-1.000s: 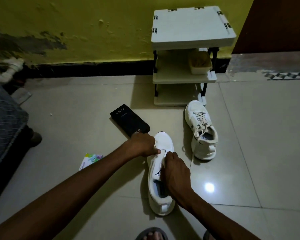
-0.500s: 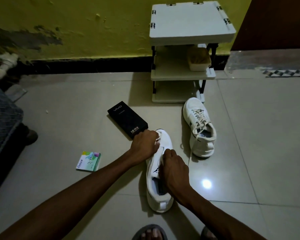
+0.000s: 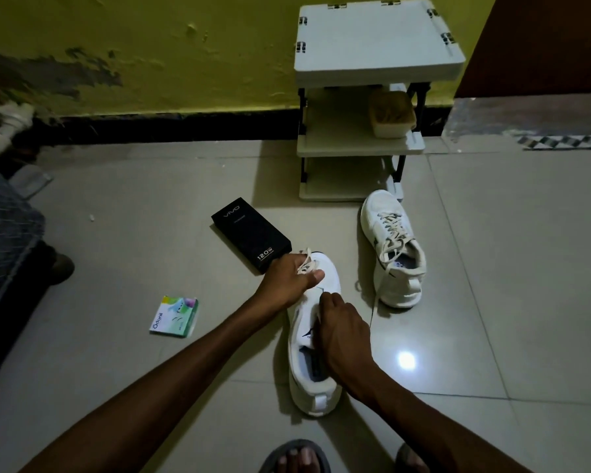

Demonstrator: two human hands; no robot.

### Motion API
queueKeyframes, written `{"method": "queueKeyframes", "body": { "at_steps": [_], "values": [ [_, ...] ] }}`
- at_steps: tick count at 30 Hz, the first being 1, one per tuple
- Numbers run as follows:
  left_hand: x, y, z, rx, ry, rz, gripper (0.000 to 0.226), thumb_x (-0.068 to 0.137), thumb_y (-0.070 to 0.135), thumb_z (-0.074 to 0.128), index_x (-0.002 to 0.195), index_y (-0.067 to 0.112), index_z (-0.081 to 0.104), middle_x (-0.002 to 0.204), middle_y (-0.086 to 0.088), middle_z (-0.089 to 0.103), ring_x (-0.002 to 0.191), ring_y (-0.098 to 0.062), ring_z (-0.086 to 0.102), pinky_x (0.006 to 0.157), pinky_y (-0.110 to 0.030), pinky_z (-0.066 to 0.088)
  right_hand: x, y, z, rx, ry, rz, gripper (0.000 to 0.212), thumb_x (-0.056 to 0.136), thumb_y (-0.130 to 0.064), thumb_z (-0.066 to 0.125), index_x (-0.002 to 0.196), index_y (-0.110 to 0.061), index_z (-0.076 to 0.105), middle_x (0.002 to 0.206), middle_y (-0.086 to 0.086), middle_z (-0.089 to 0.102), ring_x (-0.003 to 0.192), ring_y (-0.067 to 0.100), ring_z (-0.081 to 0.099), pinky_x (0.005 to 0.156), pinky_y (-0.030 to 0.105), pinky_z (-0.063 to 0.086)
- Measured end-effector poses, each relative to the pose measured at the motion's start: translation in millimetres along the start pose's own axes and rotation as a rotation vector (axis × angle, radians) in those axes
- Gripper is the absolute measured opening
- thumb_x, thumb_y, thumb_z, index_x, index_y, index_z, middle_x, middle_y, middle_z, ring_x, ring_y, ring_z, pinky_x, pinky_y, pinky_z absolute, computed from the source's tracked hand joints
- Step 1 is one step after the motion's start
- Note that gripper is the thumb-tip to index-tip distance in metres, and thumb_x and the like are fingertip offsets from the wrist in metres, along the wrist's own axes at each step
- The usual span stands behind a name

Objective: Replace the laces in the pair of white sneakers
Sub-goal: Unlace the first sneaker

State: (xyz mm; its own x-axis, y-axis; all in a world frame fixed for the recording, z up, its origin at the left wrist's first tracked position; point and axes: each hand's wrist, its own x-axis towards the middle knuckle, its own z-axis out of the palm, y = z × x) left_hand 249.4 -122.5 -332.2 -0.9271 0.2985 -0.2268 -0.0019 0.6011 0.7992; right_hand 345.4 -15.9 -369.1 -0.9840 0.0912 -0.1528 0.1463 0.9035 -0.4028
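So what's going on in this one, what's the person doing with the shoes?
A person is working on the lace of the near white sneaker on the tiled floor. The left hand grips a bunch of lace at the toe, while the right hand appears to pinch it mid-shoe. The second sneaker sits to the right, fully laced, untouched. A black box and a small packet lie nearby.

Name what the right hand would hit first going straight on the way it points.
Probably the left hand, which pinches the lace just beyond it over the toe of the near sneaker. The right hand points forward-left along that sneaker; the height gap is unclear.
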Motion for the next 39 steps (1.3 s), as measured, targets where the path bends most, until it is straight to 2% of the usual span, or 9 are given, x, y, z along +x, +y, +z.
{"method": "queueKeyframes", "body": {
  "at_steps": [3,9,12,16,21,24,30,32,39],
  "values": [
    [2,-3,4,0.325,-0.001,-0.065,0.026,0.089,0.034,0.064,0.080,0.010,0.056,0.085,-0.007,0.061,0.080,-0.024,0.056,0.066,-0.030,0.037,2,-5,-1,-0.032,-0.018,0.000,0.056,0.078,-0.037,0.073,0.120,-0.015,0.044,0.116,0.005,0.057,0.100,0.024,0.057,0.076,0.031,0.046],
    [6,14,11,-0.269,-0.052,-0.242,0.018,0.089,0.025,0.064,0.077,0.011,0.061,0.074,-0.005,0.060,0.070,-0.019,0.055,0.068,-0.028,0.041,1,-1,1,-0.042,0.019,0.026,0.058,0.082,-0.039,0.070,0.126,-0.013,0.043,0.121,0.006,0.058,0.104,0.024,0.058,0.080,0.031,0.048],
    [3,5,10,-0.295,-0.029,-0.254,0.021,0.092,0.022,0.064,0.075,0.011,0.062,0.073,-0.004,0.061,0.070,-0.017,0.056,0.066,-0.026,0.042,3,-4,2,-0.085,-0.014,-0.002,0.065,0.078,-0.041,0.073,0.127,-0.013,0.042,0.120,0.006,0.056,0.104,0.024,0.057,0.078,0.031,0.047],
    [6,-9,2,-0.070,0.007,-0.230,0.025,0.092,0.027,0.064,0.073,0.011,0.059,0.071,-0.003,0.060,0.069,-0.017,0.055,0.060,-0.026,0.038,4,-5,3,-0.053,-0.016,-0.007,0.066,0.077,-0.041,0.074,0.127,-0.012,0.042,0.121,0.007,0.056,0.104,0.024,0.057,0.081,0.032,0.048],
    [6,8,1,-0.333,-0.102,-0.273,0.020,0.094,0.019,0.064,0.076,0.010,0.062,0.063,0.003,0.060,0.054,-0.004,0.056,0.050,-0.012,0.043,4,-3,2,-0.036,0.018,0.013,0.061,0.078,-0.042,0.073,0.124,-0.014,0.044,0.117,0.005,0.058,0.101,0.023,0.059,0.079,0.031,0.048],
    [11,-10,-7,-0.172,-0.060,-0.202,0.029,0.091,0.025,0.067,0.067,0.014,0.055,0.060,0.001,0.056,0.055,-0.011,0.049,0.052,-0.022,0.037,3,-1,1,-0.031,0.019,-0.001,0.062,0.078,-0.043,0.073,0.124,-0.014,0.044,0.118,0.005,0.058,0.102,0.023,0.059,0.078,0.030,0.047],
    [19,-13,-21,-0.183,0.003,-0.183,0.027,0.088,0.026,0.071,0.081,0.001,0.065,0.054,-0.002,0.059,0.038,-0.003,0.049,0.044,-0.015,0.037,8,10,-12,0.145,0.127,-0.043,0.035,0.092,-0.050,0.048,0.097,-0.017,0.058,0.093,0.000,0.060,0.081,0.016,0.057,0.066,0.027,0.042],
    [24,-10,-26,-0.176,0.015,-0.171,0.022,0.089,0.024,0.071,0.085,0.003,0.067,0.058,-0.005,0.064,0.041,-0.005,0.054,0.044,-0.015,0.039,24,17,-17,0.271,0.140,-0.019,0.029,0.091,-0.046,0.053,0.085,-0.019,0.063,0.084,-0.002,0.062,0.076,0.014,0.060,0.067,0.029,0.048],
    [31,-14,-24,-0.112,-0.054,-0.158,0.018,0.093,0.022,0.065,0.081,0.009,0.068,0.078,-0.011,0.073,0.062,-0.019,0.066,0.052,-0.021,0.044,49,15,-22,0.253,0.074,-0.075,0.018,0.083,-0.038,0.068,0.098,-0.029,0.073,0.095,-0.003,0.064,0.088,0.014,0.062,0.061,0.021,0.032]
  ]
}}
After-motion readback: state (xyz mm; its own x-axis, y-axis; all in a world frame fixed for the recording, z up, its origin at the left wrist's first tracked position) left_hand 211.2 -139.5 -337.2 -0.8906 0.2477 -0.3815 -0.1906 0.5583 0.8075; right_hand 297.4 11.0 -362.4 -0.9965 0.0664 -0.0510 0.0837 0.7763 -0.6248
